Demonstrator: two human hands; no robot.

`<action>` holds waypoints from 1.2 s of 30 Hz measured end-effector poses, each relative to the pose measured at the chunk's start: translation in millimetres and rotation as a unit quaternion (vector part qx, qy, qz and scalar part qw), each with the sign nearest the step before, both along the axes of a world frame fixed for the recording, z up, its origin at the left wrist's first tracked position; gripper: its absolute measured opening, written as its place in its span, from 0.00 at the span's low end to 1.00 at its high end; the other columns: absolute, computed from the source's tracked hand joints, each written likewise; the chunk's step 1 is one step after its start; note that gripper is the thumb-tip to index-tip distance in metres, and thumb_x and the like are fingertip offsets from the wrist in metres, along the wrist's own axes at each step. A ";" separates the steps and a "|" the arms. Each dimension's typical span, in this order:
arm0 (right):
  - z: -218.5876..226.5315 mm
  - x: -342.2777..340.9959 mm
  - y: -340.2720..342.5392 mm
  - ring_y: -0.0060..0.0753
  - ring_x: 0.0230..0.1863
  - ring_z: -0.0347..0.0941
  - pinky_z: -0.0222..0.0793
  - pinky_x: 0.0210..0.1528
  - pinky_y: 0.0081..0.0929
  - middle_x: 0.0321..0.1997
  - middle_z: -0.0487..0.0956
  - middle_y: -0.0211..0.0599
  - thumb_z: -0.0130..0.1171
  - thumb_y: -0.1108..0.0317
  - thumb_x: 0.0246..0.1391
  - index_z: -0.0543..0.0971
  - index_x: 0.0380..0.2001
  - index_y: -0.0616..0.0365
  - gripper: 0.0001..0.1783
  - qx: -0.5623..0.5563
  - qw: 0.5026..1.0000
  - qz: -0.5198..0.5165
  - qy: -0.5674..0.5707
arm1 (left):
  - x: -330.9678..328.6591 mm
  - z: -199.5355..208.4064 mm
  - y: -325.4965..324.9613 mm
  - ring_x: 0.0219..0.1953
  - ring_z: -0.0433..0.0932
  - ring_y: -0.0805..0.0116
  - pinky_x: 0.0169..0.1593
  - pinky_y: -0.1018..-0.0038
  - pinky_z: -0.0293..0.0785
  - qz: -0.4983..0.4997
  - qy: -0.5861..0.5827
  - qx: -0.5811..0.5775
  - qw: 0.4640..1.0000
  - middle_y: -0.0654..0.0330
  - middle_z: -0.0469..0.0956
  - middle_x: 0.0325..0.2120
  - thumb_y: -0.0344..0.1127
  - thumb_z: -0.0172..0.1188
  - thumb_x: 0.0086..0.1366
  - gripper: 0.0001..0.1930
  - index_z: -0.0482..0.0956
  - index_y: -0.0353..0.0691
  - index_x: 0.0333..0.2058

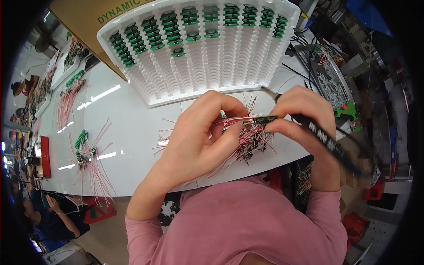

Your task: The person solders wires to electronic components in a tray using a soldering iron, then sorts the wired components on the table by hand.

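Over the near part of the white table, my left hand (198, 132) pinches thin red and white wires (238, 119) between thumb and fingers. These wires run to a small dark green circuit board (265, 119), whose right end sits between the thumb and fingertips of my right hand (304, 108). That same hand also carries a soldering iron (327, 141), its black handle lying across the palm and its tip pointing up and left, apart from the board. Beneath both hands is a tangled pile of wired boards (251, 148), partly covered by my fingers.
A white foam tray (212, 66) with rows of green round parts leans on a cardboard box (84, 22) behind my hands. Wired green boards (84, 150) lie on the left. At right are black cables, a scrap-strewn tray (327, 79) and a green tool (346, 112). People sit far left.
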State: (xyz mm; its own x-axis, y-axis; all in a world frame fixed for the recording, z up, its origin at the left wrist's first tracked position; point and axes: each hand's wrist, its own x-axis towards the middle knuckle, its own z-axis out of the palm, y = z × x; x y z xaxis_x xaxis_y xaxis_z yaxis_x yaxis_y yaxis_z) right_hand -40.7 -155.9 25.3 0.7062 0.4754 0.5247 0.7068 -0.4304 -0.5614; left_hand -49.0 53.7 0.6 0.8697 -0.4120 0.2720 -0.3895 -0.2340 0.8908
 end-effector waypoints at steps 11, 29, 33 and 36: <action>-72.5 -3.8 -2.7 0.17 0.15 0.57 0.46 0.16 0.17 0.21 0.69 0.18 0.67 0.61 0.28 0.75 0.22 0.47 0.13 -0.121 0.955 -0.006 -0.270 | 17.3 -60.2 -11.5 0.32 0.72 0.79 0.37 0.83 0.68 -0.067 0.346 -0.100 0.930 0.64 0.75 0.28 0.35 0.55 0.58 0.09 0.74 0.34 0.33; -42.6 19.0 -28.3 0.24 0.28 0.68 0.62 0.31 0.19 0.26 0.72 0.32 0.64 0.67 0.39 0.74 0.28 0.60 0.13 0.119 0.978 0.014 0.173 | 7.5 -35.2 -48.6 0.31 0.74 0.76 0.32 0.81 0.75 -0.048 0.271 -0.208 0.939 0.60 0.73 0.32 0.30 0.54 0.58 0.10 0.72 0.31 0.37; -40.6 24.8 -29.9 0.24 0.28 0.68 0.62 0.31 0.19 0.26 0.73 0.31 0.63 0.70 0.39 0.75 0.26 0.59 0.09 0.103 0.982 0.044 0.150 | 9.6 -26.3 -53.3 0.31 0.75 0.76 0.32 0.81 0.74 -0.042 0.296 -0.220 0.928 0.59 0.74 0.31 0.30 0.54 0.59 0.09 0.72 0.32 0.37; -38.3 28.5 -30.3 0.24 0.28 0.67 0.62 0.30 0.19 0.25 0.73 0.30 0.63 0.72 0.39 0.75 0.24 0.59 0.08 0.117 0.982 0.033 0.147 | 15.3 -25.4 -55.4 0.31 0.75 0.76 0.32 0.82 0.74 -0.038 0.254 -0.191 0.947 0.60 0.74 0.30 0.30 0.53 0.59 0.09 0.73 0.32 0.37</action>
State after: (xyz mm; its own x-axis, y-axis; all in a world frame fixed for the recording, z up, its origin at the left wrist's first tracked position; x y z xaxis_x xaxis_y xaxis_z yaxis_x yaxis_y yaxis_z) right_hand -12.1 -186.2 -13.0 0.8154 0.4159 0.4026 0.5211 -0.2245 -0.8235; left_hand -33.7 -1.7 -24.8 0.9002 -0.4344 -0.0325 0.1098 0.1541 0.9819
